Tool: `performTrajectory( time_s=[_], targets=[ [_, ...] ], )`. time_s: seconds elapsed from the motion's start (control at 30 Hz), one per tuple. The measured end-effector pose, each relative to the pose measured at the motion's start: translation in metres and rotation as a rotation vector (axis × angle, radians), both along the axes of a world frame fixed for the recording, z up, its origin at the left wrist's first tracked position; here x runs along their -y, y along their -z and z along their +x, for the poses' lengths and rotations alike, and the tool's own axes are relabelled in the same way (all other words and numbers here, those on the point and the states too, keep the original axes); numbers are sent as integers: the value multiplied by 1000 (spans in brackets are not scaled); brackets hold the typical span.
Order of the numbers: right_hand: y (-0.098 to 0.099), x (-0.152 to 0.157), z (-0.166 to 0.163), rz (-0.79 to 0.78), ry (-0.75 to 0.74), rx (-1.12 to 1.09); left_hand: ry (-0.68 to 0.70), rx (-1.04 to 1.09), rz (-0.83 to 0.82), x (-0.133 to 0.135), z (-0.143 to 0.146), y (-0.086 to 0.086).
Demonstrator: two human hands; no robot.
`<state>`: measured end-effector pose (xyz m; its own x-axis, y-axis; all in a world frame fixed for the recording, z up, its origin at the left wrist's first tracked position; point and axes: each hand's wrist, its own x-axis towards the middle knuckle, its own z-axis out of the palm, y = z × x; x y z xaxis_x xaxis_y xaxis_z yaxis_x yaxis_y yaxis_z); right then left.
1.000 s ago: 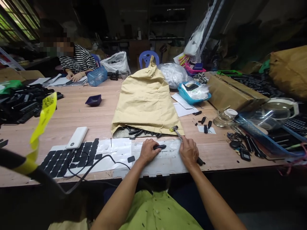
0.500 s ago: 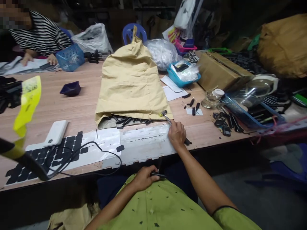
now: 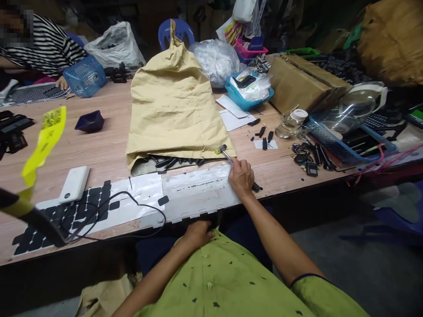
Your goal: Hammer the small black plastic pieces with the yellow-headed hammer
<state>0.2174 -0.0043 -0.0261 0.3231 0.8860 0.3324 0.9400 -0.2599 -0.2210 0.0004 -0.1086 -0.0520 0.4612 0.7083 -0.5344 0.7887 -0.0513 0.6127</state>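
My right hand [image 3: 241,176] is closed round the handle of a small hammer [image 3: 222,151], and rests on the table at the right end of a white sheet [image 3: 198,189]. The hammer head lies by the open mouth of a tan cloth sack [image 3: 175,105], where several black parts [image 3: 172,162] spill out. My left hand [image 3: 197,231] is below the table edge, on my green garment [image 3: 224,273]. Its fingers curl into the shadow, and I cannot make out what they hold.
A white power bank [image 3: 74,183], a black cable [image 3: 145,207] and a sheet of black key squares [image 3: 82,207] lie at the left. Small screwdrivers [image 3: 264,141], a glass jar [image 3: 291,123], key fobs [image 3: 309,160], a blue tray [image 3: 246,99] and a cardboard box [image 3: 297,86] sit to the right. A person in a striped shirt [image 3: 42,44] works at the far left.
My left hand carried a thin black part off the white sheet down to my lap, then slid up under the table edge. The right hand stayed on the hammer.
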Motion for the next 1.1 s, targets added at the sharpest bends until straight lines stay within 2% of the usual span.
performTrajectory(
  time_s=[0.07, 0.1, 0.17, 0.23, 0.3, 0.33, 0.4, 0.47, 0.57, 0.67, 0.8, 0.87, 0.97, 1.03, 1.1],
  targets=[
    [0, 0, 0, 1, -3, 4, 94, 151, -92, -6, 3, -31],
    [0, 1, -1, 5, -6, 3, 93, 246, -130, -16, 4, -47],
    [0, 1, -1, 19, -9, 0, -37, 331, -44, -45, 2, -72],
    [0, 0, -2, 26, -6, -3, -295, 236, 221, -85, -5, -86],
    [0, 0, -3, 26, -2, -2, -511, 46, 522, -123, -15, -88],
    [-1, -1, -4, 25, -1, -2, -568, -41, 632, -140, -21, -85],
    [-1, -1, -5, 22, -2, -1, -628, -153, 762, -163, -29, -77],
    [-2, -1, -7, 17, -2, -2, -651, -212, 809, -176, -35, -69],
    [-2, -2, -8, 12, -1, -5, -697, -273, 776, -184, -38, -65],
    [-3, -2, -9, 6, 2, -4, -724, -326, 683, -184, -40, -68],
    [-3, -3, -10, 10, 1, 1, -679, -336, 683, -165, -45, -72],
    [-4, -3, -10, 11, 1, 2, -612, -282, 719, -148, -43, -71],
    [-6, -3, -10, 1, 6, 1, -394, -93, 755, -127, -32, -64],
    [-6, -3, -10, -4, 8, 0, -253, 22, 750, -121, -20, -56],
    [-6, -3, -10, -7, 8, -2, -193, 76, 728, -122, -10, -48]
  ],
)
